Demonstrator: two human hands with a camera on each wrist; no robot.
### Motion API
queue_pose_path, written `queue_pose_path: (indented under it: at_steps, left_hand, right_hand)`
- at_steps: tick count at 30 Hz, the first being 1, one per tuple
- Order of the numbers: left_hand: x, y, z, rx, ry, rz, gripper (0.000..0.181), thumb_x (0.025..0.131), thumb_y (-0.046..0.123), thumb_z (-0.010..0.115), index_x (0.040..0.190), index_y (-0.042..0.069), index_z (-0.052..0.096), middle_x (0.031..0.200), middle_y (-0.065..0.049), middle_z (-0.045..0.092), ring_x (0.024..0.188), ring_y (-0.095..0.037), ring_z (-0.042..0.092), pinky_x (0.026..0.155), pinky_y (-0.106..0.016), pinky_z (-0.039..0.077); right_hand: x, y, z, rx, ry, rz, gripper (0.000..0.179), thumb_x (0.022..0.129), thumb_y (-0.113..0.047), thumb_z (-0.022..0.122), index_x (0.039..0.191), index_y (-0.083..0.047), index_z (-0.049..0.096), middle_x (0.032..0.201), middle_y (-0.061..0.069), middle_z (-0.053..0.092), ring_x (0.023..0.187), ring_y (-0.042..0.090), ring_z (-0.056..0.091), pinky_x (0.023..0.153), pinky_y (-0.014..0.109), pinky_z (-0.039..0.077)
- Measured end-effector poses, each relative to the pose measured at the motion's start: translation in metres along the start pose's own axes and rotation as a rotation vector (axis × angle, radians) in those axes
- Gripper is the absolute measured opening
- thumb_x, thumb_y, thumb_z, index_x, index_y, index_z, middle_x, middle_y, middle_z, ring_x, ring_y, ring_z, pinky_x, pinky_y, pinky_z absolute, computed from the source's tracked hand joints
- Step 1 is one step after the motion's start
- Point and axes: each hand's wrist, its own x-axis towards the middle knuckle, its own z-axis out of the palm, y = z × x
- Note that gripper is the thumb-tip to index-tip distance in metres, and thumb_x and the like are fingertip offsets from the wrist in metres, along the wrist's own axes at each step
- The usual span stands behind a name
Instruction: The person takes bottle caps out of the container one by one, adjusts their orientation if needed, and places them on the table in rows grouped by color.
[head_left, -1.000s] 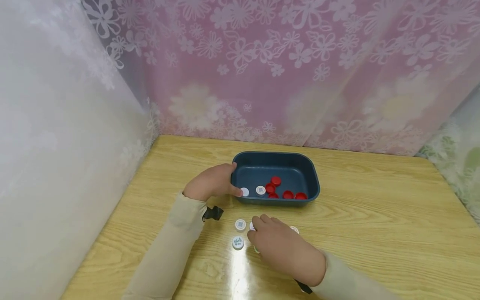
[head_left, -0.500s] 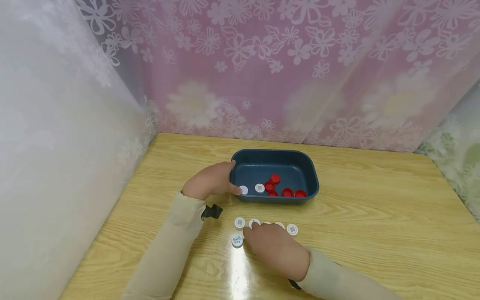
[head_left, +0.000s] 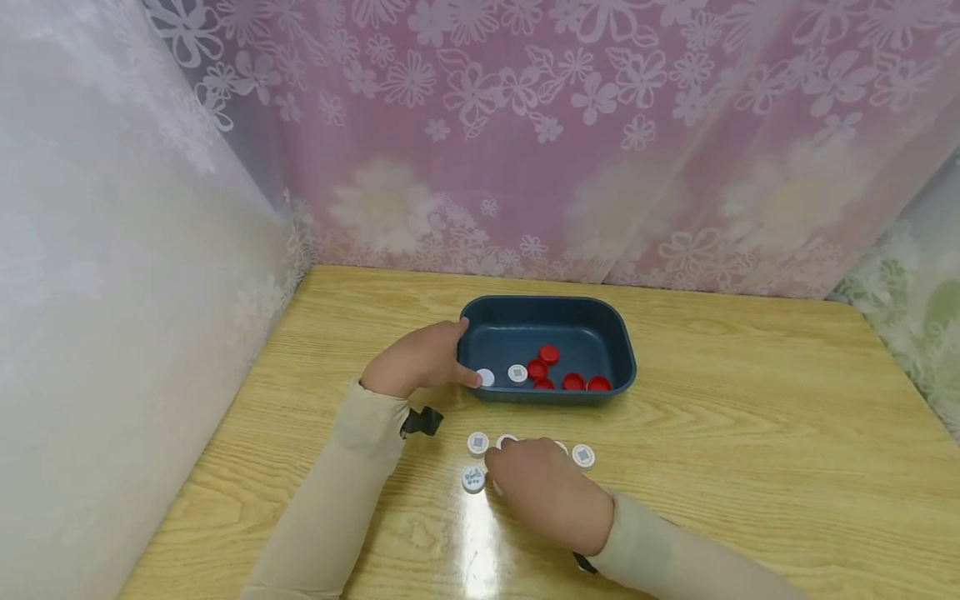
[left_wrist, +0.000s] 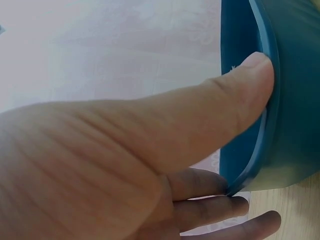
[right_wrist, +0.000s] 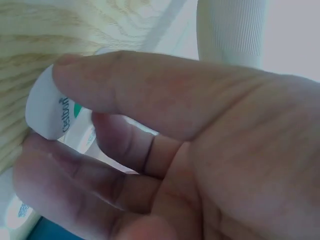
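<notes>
My left hand (head_left: 416, 360) holds the left end of a dark blue tub (head_left: 547, 398), thumb over the rim at the near corner and a finger at the far one. In the right wrist view, my right hand (right_wrist: 150, 125) pinches a white bottle cap (right_wrist: 44, 107) with "C'estbon" lettering between thumb and a fingertip. The head view shows this hand low over the table, hiding the held cap and partly covering a row of white caps. Beside its fingertips lies a white cap with blue-green print (head_left: 473, 479); another white cap (head_left: 477, 444) is just behind.
Inside the tub are several red caps (head_left: 548, 355) and white ones, including one with a square code (head_left: 517, 373). A further white cap (head_left: 583, 456) ends the row at right. Flowered pink cloth (head_left: 450, 167) hangs behind the wooden table (head_left: 750, 400).
My right hand has shifted slightly left, uncovering white caps at the right of the row. My left hand keeps its place on the tub. The head view has tilted slightly.
</notes>
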Motion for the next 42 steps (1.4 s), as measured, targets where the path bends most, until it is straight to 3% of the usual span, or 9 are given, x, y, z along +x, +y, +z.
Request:
queue_pose_path:
  at_steps: [8, 15, 23, 26, 29, 32, 35, 38, 42]
  left_hand:
    - [-0.001, 0.003, -0.001, -0.02, -0.007, -0.012, 0.102, 0.09, 0.042, 0.081, 0.167, 0.012, 0.021, 0.169, -0.008, 0.029, 0.154, -0.029, 0.032, 0.122, -0.048, 0.033]
    - [0.0, 0.002, 0.0, -0.009, 0.0, -0.018, 0.102, 0.09, 0.043, 0.082, 0.166, 0.013, 0.022, 0.169, -0.008, 0.028, 0.154, -0.029, 0.031, 0.122, -0.049, 0.033]
    - [-0.002, 0.004, -0.001, -0.034, -0.013, -0.019, 0.102, 0.091, 0.042, 0.081, 0.167, 0.013, 0.02, 0.169, -0.008, 0.028, 0.154, -0.029, 0.031, 0.123, -0.048, 0.032]
    - [-0.003, 0.003, -0.001, -0.035, -0.008, -0.018, 0.101, 0.091, 0.042, 0.081, 0.166, 0.012, 0.021, 0.169, -0.009, 0.028, 0.154, -0.029, 0.031, 0.123, -0.048, 0.032]
    - [-0.004, 0.002, 0.0, -0.032, 0.001, -0.016, 0.101, 0.09, 0.042, 0.081, 0.166, 0.011, 0.022, 0.169, -0.009, 0.029, 0.153, -0.029, 0.032, 0.122, -0.048, 0.033]
    - [-0.004, 0.001, 0.001, -0.028, 0.006, -0.02, 0.1, 0.09, 0.041, 0.082, 0.166, 0.011, 0.023, 0.168, -0.009, 0.03, 0.153, -0.03, 0.033, 0.122, -0.048, 0.033]
    - [-0.004, 0.001, 0.002, -0.024, 0.003, -0.023, 0.1, 0.09, 0.041, 0.082, 0.166, 0.011, 0.024, 0.168, -0.009, 0.03, 0.153, -0.03, 0.034, 0.121, -0.049, 0.034]
    - [-0.003, 0.002, 0.002, -0.018, 0.004, -0.018, 0.099, 0.09, 0.041, 0.082, 0.166, 0.012, 0.024, 0.168, -0.01, 0.031, 0.152, -0.03, 0.034, 0.121, -0.049, 0.034]
    - [-0.002, 0.004, 0.001, -0.007, 0.014, -0.014, 0.099, 0.09, 0.041, 0.082, 0.165, 0.011, 0.025, 0.168, -0.01, 0.032, 0.152, -0.03, 0.034, 0.122, -0.049, 0.034]
  right_hand:
    - [0.0, 0.004, -0.002, 0.132, -0.003, 0.041, 0.009, 0.088, -0.008, 0.078, 0.09, -0.006, 0.07, 0.072, 0.002, 0.061, 0.063, 0.017, 0.06, 0.055, 0.032, 0.053]
    - [0.0, 0.004, -0.005, 0.14, -0.034, 0.044, 0.009, 0.088, -0.004, 0.077, 0.095, -0.006, 0.072, 0.075, 0.003, 0.063, 0.065, 0.018, 0.062, 0.057, 0.032, 0.055]
    - [-0.009, 0.015, -0.026, 0.283, -0.155, 0.073, 0.017, 0.09, -0.019, 0.078, 0.088, -0.011, 0.064, 0.067, -0.004, 0.054, 0.06, 0.013, 0.051, 0.055, 0.03, 0.046]
    - [-0.014, 0.025, -0.04, 0.323, -0.163, 0.068, 0.025, 0.091, -0.029, 0.078, 0.083, -0.015, 0.059, 0.065, -0.008, 0.051, 0.057, 0.009, 0.048, 0.053, 0.028, 0.043]
    - [-0.018, 0.037, -0.051, 0.333, -0.09, 0.067, 0.028, 0.093, -0.034, 0.077, 0.082, -0.017, 0.058, 0.062, -0.01, 0.05, 0.054, 0.008, 0.046, 0.05, 0.027, 0.041]
    - [-0.018, 0.046, -0.056, 0.311, 0.064, 0.066, 0.024, 0.094, -0.033, 0.076, 0.085, -0.019, 0.058, 0.064, -0.012, 0.053, 0.05, 0.006, 0.043, 0.047, 0.025, 0.038]
    - [-0.015, 0.049, -0.057, 0.316, 0.269, 0.036, 0.017, 0.094, -0.026, 0.075, 0.103, -0.017, 0.064, 0.084, -0.01, 0.066, 0.057, 0.004, 0.052, 0.05, 0.02, 0.043]
    - [-0.011, 0.052, -0.057, 0.354, 0.437, 0.011, 0.033, 0.093, -0.019, 0.073, 0.124, -0.014, 0.063, 0.112, -0.005, 0.069, 0.073, 0.004, 0.06, 0.055, 0.017, 0.047]
    - [-0.006, 0.064, -0.055, 0.409, 0.544, 0.042, 0.041, 0.093, -0.011, 0.068, 0.133, -0.01, 0.059, 0.118, 0.0, 0.066, 0.077, 0.008, 0.06, 0.054, 0.019, 0.047]
